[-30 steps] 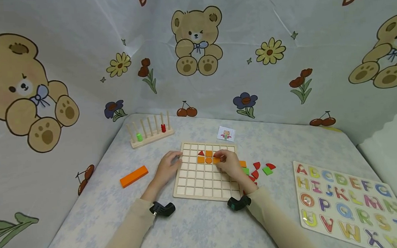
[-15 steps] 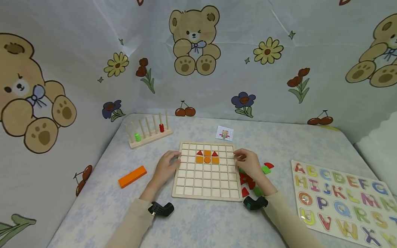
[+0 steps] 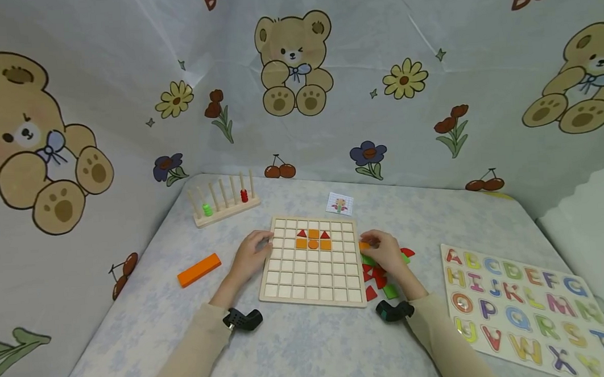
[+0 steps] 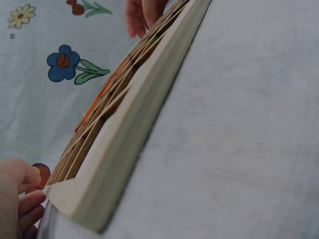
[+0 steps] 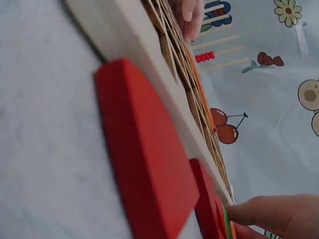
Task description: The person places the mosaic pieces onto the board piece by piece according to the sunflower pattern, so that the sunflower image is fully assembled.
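Note:
A wooden grid board (image 3: 286, 280) lies mid-table. On its upper part sit two red triangles (image 3: 325, 235), an orange circle (image 3: 313, 244) and several orange squares (image 3: 313, 233). My left hand (image 3: 250, 255) rests at the board's left edge, fingers loosely bent, fingertips at the rim. Past the right edge, my right hand (image 3: 385, 249) has thumb and forefinger around an orange piece (image 3: 364, 245), partly hidden by the fingers. Beside and under that hand lie red pieces (image 3: 371, 293) and green pieces (image 3: 391, 291). The right wrist view shows the thumb (image 5: 259, 209) beside a green edge.
A small pattern card (image 3: 340, 204) lies behind the board. At the back left stands a peg rack (image 3: 227, 211) with green and red beads. An orange bar (image 3: 199, 270) lies left; a letter board (image 3: 523, 308) covers the front right.
My right hand has left the grid, where a red triangle now shows at the upper right of the pattern, and moved right to the loose pieces. My left hand has stayed at the board's edge.

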Demonstrator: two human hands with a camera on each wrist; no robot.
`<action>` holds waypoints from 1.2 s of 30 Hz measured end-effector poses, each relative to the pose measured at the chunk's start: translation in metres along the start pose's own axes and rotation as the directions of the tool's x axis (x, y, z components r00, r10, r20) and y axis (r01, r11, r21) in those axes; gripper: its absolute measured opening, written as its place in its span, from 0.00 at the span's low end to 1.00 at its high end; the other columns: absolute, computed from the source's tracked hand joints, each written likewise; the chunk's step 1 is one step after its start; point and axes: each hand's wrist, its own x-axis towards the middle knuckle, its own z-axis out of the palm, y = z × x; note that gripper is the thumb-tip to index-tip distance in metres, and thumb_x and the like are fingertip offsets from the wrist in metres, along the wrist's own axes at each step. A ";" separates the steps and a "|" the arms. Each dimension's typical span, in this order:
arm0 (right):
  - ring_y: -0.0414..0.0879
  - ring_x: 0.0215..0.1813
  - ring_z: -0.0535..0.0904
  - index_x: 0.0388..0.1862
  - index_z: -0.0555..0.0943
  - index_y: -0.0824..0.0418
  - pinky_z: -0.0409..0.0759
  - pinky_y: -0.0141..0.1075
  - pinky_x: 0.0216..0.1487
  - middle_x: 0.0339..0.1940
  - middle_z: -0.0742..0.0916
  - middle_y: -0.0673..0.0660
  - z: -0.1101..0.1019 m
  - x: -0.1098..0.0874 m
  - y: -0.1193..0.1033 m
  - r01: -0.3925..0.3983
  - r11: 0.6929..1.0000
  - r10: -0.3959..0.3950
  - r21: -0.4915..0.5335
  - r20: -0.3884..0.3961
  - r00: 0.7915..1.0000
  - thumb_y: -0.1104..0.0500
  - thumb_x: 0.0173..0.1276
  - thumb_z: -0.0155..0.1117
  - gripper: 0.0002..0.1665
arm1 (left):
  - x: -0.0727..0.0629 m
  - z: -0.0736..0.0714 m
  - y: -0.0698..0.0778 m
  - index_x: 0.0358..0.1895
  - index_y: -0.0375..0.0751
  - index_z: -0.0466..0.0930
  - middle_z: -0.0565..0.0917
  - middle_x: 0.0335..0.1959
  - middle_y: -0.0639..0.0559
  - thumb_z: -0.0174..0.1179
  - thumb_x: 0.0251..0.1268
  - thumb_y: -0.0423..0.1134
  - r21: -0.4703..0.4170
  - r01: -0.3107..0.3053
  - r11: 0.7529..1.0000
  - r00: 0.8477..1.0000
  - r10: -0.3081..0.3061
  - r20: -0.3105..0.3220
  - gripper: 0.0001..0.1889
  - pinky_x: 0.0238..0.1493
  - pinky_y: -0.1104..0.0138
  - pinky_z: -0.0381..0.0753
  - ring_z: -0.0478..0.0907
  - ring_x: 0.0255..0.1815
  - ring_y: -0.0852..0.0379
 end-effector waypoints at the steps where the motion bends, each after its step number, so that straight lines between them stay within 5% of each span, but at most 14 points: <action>1: 0.63 0.52 0.79 0.54 0.80 0.73 0.81 0.55 0.55 0.49 0.85 0.70 0.000 0.001 0.001 -0.001 1.000 0.001 -0.006 -0.008 1.000 0.70 0.63 0.67 0.19 | 0.000 0.000 0.000 0.62 0.40 0.78 0.77 0.63 0.44 0.56 0.74 0.40 -0.001 0.001 1.000 1.000 -0.001 0.000 0.18 0.69 0.47 0.70 0.72 0.67 0.45; 12: 0.60 0.47 0.81 0.53 0.81 0.71 0.83 0.43 0.47 0.49 0.86 0.69 0.002 0.002 -0.002 0.024 0.999 -0.021 0.035 -0.090 0.996 0.70 0.62 0.67 0.19 | 0.002 0.000 -0.001 0.63 0.40 0.78 0.77 0.64 0.44 0.55 0.75 0.41 0.007 -0.003 1.000 1.000 0.003 -0.004 0.18 0.70 0.47 0.69 0.72 0.68 0.44; 22: 0.54 0.42 0.80 0.49 0.83 0.70 0.80 0.34 0.43 0.46 0.87 0.66 0.056 -0.009 -0.053 0.121 0.980 -0.137 0.156 0.097 0.986 0.73 0.59 0.69 0.17 | 0.001 0.001 -0.002 0.63 0.40 0.78 0.77 0.64 0.44 0.56 0.74 0.40 -0.003 0.001 1.000 1.000 -0.001 -0.003 0.18 0.70 0.47 0.70 0.71 0.69 0.44; 36: 0.47 0.37 0.77 0.46 0.84 0.68 0.76 0.31 0.38 0.42 0.86 0.63 0.077 -0.007 -0.070 0.170 0.973 -0.180 0.159 0.053 0.982 0.75 0.59 0.67 0.15 | -0.001 -0.002 0.003 0.62 0.39 0.79 0.77 0.64 0.43 0.56 0.74 0.39 0.005 0.013 1.000 1.000 -0.013 -0.003 0.17 0.71 0.48 0.69 0.71 0.69 0.44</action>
